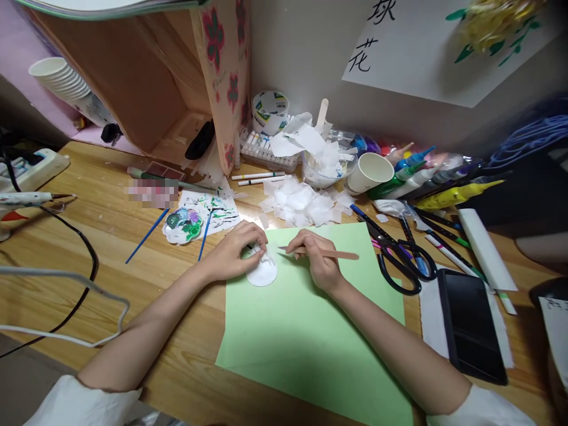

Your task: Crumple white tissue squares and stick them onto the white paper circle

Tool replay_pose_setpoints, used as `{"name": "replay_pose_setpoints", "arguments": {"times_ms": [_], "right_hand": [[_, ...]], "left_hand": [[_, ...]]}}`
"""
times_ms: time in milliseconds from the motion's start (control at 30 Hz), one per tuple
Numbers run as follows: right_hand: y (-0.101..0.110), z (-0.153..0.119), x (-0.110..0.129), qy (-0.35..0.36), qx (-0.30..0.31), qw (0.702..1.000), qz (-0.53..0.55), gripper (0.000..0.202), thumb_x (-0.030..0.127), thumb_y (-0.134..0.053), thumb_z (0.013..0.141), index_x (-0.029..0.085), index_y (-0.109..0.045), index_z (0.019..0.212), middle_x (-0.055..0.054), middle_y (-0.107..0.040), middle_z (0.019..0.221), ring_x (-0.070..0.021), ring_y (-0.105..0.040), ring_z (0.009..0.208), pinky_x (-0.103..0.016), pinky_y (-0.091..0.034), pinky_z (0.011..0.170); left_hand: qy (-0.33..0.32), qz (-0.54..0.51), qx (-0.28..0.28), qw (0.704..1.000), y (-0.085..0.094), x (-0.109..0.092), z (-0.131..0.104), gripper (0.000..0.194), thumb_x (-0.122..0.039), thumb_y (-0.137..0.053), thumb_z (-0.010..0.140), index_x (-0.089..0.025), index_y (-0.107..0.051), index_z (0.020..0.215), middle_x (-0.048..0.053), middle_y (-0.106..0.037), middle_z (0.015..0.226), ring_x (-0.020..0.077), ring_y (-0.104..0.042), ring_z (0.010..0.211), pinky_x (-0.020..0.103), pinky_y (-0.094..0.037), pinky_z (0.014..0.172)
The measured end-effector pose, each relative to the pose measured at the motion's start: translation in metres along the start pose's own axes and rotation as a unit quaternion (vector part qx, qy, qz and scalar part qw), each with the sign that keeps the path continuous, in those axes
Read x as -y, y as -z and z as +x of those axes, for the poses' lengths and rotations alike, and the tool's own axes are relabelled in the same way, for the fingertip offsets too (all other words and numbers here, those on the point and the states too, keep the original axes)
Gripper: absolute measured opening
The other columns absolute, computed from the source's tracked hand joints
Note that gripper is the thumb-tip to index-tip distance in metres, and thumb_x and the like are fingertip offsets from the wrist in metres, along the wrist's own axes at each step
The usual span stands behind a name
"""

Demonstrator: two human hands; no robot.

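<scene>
A white rounded paper piece point(262, 273) with dark marks near its top lies at the upper left of a light green sheet point(306, 331). My left hand point(235, 251) is curled over its upper part, thumb and fingers closed on it; the fingertips partly cover the marks. In my right hand point(318, 259) is a slim pinkish-brown pencil-like stick point(344, 255), gripped as for writing. Its pale pointed tip is aimed left, close to the white piece's right edge. Whether the tip touches anything I cannot tell.
Torn white paper scraps point(302, 201) are heaped behind the sheet, beside a paper cup point(370, 171). Black-handled scissors point(402, 260) and a phone point(473, 322) lie at right. A paint palette point(183, 226) and blue brushes point(148, 235) are at left, with cables point(95, 260) farther left.
</scene>
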State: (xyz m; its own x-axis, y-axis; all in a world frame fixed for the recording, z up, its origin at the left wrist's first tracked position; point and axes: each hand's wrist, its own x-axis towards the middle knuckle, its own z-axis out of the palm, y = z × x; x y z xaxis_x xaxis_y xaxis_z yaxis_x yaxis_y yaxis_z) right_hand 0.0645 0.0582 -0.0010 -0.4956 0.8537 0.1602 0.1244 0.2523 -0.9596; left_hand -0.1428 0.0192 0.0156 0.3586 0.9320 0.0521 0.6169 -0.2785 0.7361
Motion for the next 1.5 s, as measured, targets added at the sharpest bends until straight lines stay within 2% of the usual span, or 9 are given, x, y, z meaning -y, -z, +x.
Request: {"name": "replay_pose_setpoints", "arguments": {"times_ms": [100, 200, 767, 1000, 1067, 1267, 1500], "right_hand": [[-0.0042, 0.0012, -0.0016, -0.071, 0.011, 0.997, 0.033, 0.041, 0.047, -0.034, 0.090, 0.021, -0.056, 0.067, 0.000, -0.053, 0.055, -0.0145, -0.051, 0.053, -0.030, -0.041, 0.056], [-0.0064, 0.0035, -0.0012, -0.088, 0.029, 0.995, 0.033, 0.038, 0.047, -0.037, 0.090, 0.021, -0.055, 0.069, 0.000, -0.056, 0.055, -0.0140, -0.054, 0.055, -0.029, -0.043, 0.058], [-0.0064, 0.0055, -0.0004, -0.073, 0.075, 0.994, 0.018, 0.033, 0.044, -0.040, 0.090, 0.020, -0.055, 0.072, 0.001, -0.058, 0.062, -0.0130, -0.056, 0.059, -0.026, -0.042, 0.059], [-0.0050, 0.0067, -0.0014, -0.072, 0.117, 0.991, -0.004, 0.033, 0.044, -0.040, 0.089, 0.021, -0.053, 0.069, 0.001, -0.057, 0.063, -0.0135, -0.056, 0.061, -0.027, -0.042, 0.061], [-0.0048, 0.0056, -0.0012, -0.064, 0.113, 0.992, -0.005, 0.034, 0.043, -0.041, 0.089, 0.020, -0.054, 0.069, 0.000, -0.057, 0.063, -0.0132, -0.056, 0.061, -0.027, -0.041, 0.060], [-0.0051, 0.0028, -0.0014, -0.047, 0.045, 0.998, 0.014, 0.033, 0.039, -0.039, 0.091, 0.019, -0.055, 0.071, 0.001, -0.057, 0.061, -0.0116, -0.056, 0.059, -0.025, -0.042, 0.059], [-0.0055, 0.0050, -0.0011, -0.023, 0.095, 0.994, -0.038, 0.033, 0.038, -0.039, 0.092, 0.019, -0.053, 0.068, 0.001, -0.056, 0.063, -0.0110, -0.054, 0.060, -0.025, -0.040, 0.060]], "left_hand": [[0.006, 0.000, 0.004, 1.000, 0.0001, 0.0004, 0.0003, 0.010, -0.022, -0.048, 0.081, -0.019, -0.057, 0.083, 0.005, -0.058, 0.096, 0.0182, -0.050, 0.096, 0.032, -0.040, 0.088], [0.010, -0.001, 0.008, 1.000, -0.0002, 0.0011, 0.0007, 0.010, -0.022, -0.048, 0.080, -0.019, -0.057, 0.083, 0.006, -0.058, 0.096, 0.0190, -0.050, 0.096, 0.033, -0.040, 0.088], [0.005, 0.004, 0.007, 1.000, -0.0007, 0.0017, 0.0006, 0.008, -0.020, -0.048, 0.080, -0.019, -0.055, 0.083, 0.005, -0.057, 0.097, 0.0181, -0.049, 0.097, 0.030, -0.039, 0.088], [-0.001, 0.004, 0.003, 1.000, -0.0011, 0.0012, 0.0006, 0.009, -0.020, -0.048, 0.080, -0.018, -0.056, 0.084, 0.005, -0.057, 0.096, 0.0182, -0.049, 0.096, 0.031, -0.040, 0.087], [-0.001, 0.006, 0.003, 1.000, -0.0014, 0.0015, 0.0006, 0.009, -0.020, -0.048, 0.080, -0.018, -0.055, 0.084, 0.005, -0.057, 0.097, 0.0182, -0.049, 0.096, 0.032, -0.040, 0.087], [-0.009, 0.010, 0.008, 1.000, -0.0012, 0.0014, 0.0010, 0.007, -0.019, -0.048, 0.081, -0.018, -0.054, 0.085, 0.004, -0.055, 0.097, 0.0176, -0.048, 0.097, 0.031, -0.039, 0.087], [-0.012, 0.014, 0.008, 1.000, -0.0009, 0.0021, 0.0005, 0.007, -0.018, -0.048, 0.081, -0.018, -0.054, 0.084, 0.004, -0.055, 0.096, 0.0174, -0.048, 0.096, 0.031, -0.039, 0.087]]}}
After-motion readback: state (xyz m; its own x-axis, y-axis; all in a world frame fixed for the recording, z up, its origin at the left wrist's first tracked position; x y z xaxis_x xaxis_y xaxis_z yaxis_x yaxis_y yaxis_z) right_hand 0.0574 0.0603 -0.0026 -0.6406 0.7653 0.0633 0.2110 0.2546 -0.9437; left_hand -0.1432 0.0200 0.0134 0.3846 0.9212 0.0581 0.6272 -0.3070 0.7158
